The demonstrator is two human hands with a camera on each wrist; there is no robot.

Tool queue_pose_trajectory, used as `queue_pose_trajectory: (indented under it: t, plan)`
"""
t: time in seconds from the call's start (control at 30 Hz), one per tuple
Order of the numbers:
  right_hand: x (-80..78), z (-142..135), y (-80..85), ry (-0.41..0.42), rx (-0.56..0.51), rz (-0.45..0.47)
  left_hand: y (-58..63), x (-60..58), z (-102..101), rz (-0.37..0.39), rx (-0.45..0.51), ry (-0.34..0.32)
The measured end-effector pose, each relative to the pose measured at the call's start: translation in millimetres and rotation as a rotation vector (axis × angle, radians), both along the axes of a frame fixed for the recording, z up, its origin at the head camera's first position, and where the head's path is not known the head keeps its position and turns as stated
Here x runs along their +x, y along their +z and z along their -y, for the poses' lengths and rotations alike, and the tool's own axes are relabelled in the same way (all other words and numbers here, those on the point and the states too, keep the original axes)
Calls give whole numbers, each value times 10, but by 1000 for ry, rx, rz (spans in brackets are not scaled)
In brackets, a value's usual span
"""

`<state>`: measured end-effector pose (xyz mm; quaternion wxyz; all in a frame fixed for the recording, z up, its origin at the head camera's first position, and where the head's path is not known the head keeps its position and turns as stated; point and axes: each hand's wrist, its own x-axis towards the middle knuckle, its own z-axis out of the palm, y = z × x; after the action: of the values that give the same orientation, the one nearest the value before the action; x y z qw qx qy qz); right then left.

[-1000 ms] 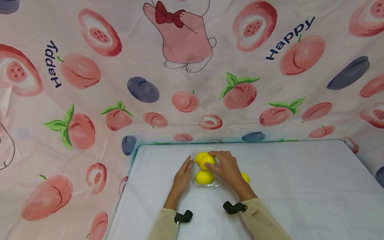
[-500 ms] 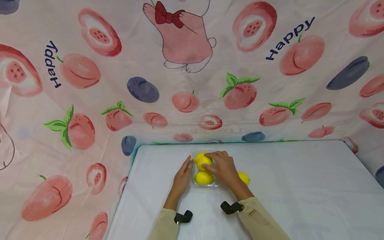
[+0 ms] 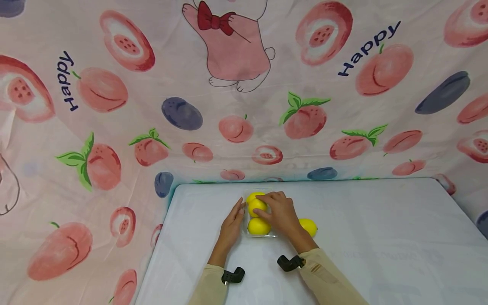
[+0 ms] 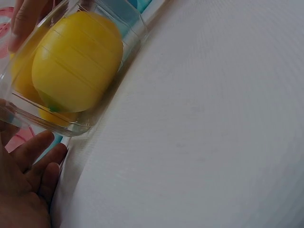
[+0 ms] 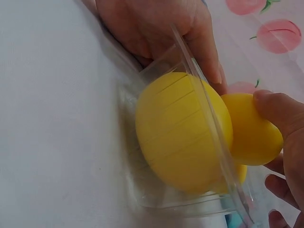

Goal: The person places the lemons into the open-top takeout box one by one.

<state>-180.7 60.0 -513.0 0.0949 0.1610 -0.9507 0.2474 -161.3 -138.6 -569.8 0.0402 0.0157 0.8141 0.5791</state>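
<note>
A clear plastic container (image 3: pixel 263 236) stands on the table with yellow lemons in it. One lemon (image 3: pixel 259 226) lies at its near end, another (image 3: pixel 251 197) at the far end. Between thumb and fingers my right hand (image 3: pixel 281 214) pinches a third lemon (image 3: pixel 256 208), which in the right wrist view sits at rim height, behind the near lemon (image 5: pixel 183 133). My left hand (image 3: pixel 231 222) rests along the container's left side, fingers extended. Some fingertips of the right hand are hidden behind the lemon. Through the clear wall the near lemon (image 4: pixel 78 61) shows in the left wrist view.
Another lemon (image 3: pixel 309 227) lies on the white table (image 3: pixel 381 237) to the right, partly behind the right wrist. A fruit-patterned cloth (image 3: pixel 267 114) hangs behind the table's back edge. Black wrist cameras (image 3: pixel 233 275) sit on both wrists.
My right hand has shifted slightly left with the pinched lemon, over the container. More of the lemon on the table now shows. The left hand has stayed in place.
</note>
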Motion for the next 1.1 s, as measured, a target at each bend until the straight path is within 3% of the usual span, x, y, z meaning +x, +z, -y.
queue_pose_trajectory:
  t: [0.73, 1.1]
  plan:
    - [6, 129, -81, 46, 61, -69, -5, 3, 10, -17, 0, 2]
    - [-3, 133, -136, 38, 85, -60, 1, 3, 6, -11, -12, 15]
